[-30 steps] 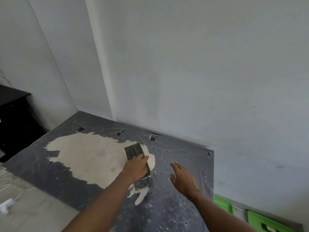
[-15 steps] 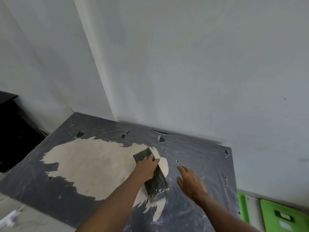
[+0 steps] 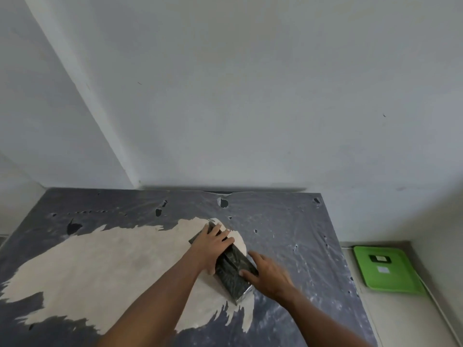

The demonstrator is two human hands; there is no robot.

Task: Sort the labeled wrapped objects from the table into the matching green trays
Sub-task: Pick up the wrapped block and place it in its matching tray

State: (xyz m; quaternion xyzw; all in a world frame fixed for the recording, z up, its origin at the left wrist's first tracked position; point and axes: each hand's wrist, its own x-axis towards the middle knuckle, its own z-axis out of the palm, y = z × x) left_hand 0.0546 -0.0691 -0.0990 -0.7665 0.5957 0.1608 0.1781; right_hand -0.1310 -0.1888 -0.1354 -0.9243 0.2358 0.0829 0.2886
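Left fingers (image 3: 226,234): bent over the far half of the dark wrapped packet (image 3: 231,274); they press and grip it from above, thumb on its near-left side.
Right fingers (image 3: 250,272): spread and half curled, the tips touching the packet's right long edge; not yet closed around it, in my judgement.
Packet: it lies flat on the counter (image 3: 288,226), on the pale worn patch, directly under and between both hands.
Long axis: it runs from about 11 o'clock at the far end to 5 o'clock at the near end; the near end is free of both hands.
Label: I cannot read any label on the wrapping.
Left hand (image 3: 213,246): palm down, forearm coming from 7 o'clock; this hand has the firmer hold.
Right hand (image 3: 269,274): palm turned inward, forearm coming from 5 o'clock.
Green tray (image 3: 400,281): on the floor at 3 o'clock from the packet, well apart, beyond the counter's right edge; the right hand is nearer to it.
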